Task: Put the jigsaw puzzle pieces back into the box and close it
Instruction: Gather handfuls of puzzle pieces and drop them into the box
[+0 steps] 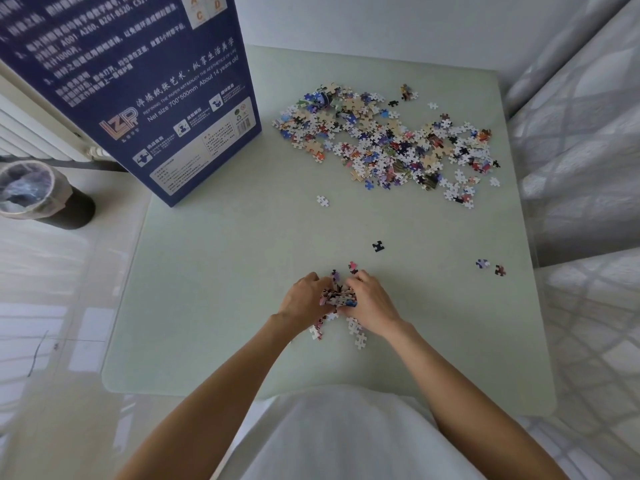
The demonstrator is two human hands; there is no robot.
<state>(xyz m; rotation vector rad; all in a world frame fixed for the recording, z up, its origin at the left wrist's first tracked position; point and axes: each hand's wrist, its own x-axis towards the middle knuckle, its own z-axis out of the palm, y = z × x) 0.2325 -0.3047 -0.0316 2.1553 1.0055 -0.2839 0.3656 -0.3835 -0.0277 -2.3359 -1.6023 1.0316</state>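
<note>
A tall dark blue puzzle box stands upright at the table's far left. A wide heap of loose puzzle pieces lies at the far right of the pale green table. Near the front middle, my left hand and my right hand are cupped together around a small bunch of pieces, fingers curled on it. A few white pieces lie under and just behind my hands.
Stray single pieces lie on the table: a white one, a black one, two at the right. A lined waste bin stands on the floor at the left. A quilted bed borders the table's right side.
</note>
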